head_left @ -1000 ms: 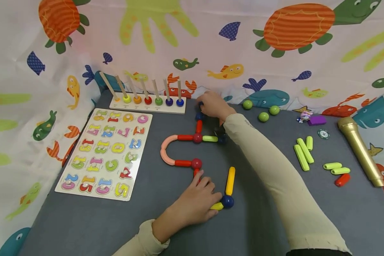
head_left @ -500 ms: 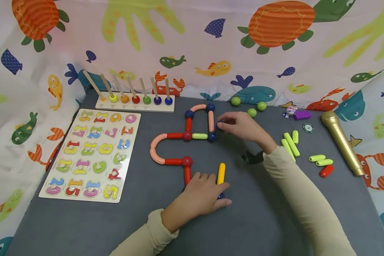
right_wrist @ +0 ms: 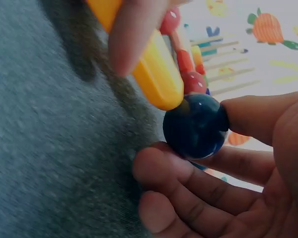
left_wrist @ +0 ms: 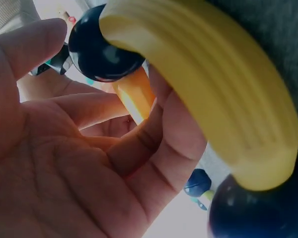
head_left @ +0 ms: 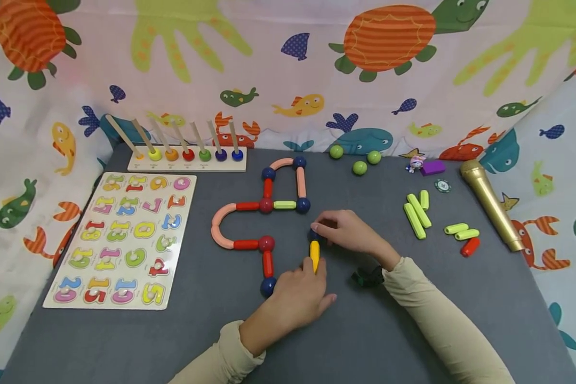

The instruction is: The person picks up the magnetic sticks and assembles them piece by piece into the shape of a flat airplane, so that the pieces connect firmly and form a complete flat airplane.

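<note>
A chain of magnetic sticks and balls (head_left: 266, 205) lies on the grey tabletop (head_left: 413, 320): red, pink and green sticks joined by red and dark blue balls. My left hand (head_left: 312, 266) holds a yellow stick (head_left: 314, 250) near its lower end and covers the pieces under the palm. In the left wrist view a fat yellow stick (left_wrist: 203, 89) joins a blue ball (left_wrist: 104, 47) above my palm. My right hand (head_left: 318, 231) pinches a dark blue ball (right_wrist: 196, 124) between thumb and fingers, touching it to the far tip of the yellow stick (right_wrist: 156, 74).
A number puzzle board (head_left: 125, 234) lies at the left, a ring stacker (head_left: 187, 157) behind it. Green balls (head_left: 360, 168), loose green sticks (head_left: 415, 213), a red stick (head_left: 470, 246), a purple block (head_left: 433, 168) and a gold microphone (head_left: 492, 205) sit to the right. Printed fabric walls the table in.
My right hand came back from the far end of the chain, bringing a blue ball to the yellow stick's tip. The left hand shifted up along the yellow stick, uncovering a red stick and blue ball.
</note>
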{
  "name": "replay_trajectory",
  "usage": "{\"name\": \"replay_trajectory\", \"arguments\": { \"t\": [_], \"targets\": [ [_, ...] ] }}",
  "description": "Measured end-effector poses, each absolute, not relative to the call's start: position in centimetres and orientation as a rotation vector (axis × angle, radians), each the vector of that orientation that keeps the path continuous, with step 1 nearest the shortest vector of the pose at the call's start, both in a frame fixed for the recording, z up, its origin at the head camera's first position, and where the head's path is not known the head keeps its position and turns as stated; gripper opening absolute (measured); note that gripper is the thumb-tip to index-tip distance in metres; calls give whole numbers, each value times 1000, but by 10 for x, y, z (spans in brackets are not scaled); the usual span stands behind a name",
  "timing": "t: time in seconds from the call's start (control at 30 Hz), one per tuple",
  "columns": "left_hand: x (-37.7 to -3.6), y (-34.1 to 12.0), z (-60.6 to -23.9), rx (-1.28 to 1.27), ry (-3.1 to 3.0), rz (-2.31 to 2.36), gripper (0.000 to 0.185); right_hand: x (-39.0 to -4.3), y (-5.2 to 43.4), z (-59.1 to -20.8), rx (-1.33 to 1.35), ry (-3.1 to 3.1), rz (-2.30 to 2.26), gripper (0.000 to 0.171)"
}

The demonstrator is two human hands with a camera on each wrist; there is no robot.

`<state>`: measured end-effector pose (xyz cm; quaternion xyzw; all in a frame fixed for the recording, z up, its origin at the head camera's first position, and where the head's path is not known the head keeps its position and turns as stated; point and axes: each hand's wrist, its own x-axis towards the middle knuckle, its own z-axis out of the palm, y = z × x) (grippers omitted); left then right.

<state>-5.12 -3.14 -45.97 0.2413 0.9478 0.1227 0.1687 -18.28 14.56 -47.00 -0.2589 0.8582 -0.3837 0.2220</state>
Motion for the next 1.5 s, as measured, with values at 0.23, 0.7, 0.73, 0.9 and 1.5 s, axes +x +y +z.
{"name": "replay_trajectory", "arguments": {
  "t": [0.23,0.7,0.73,0.9,1.5],
  "targets": [
    [-48,-33,-462,650,2717,353,77,-178,150,-467,-707,2373,-1023,29],
    [-46,-40,-460,639,2734,274,76,-143,319,-442,78,3195,-542,30],
    [-46,-39,-459,635,2730,266,76,-140,332,-444,184,3179,-495,30],
    [-45,-37,-460,609,2716,244,79,-132,370,-459,507,2976,-476,36],
    [-44,-31,-464,619,2721,195,83,-150,370,-482,-65,3181,-506,31]
  ]
}}
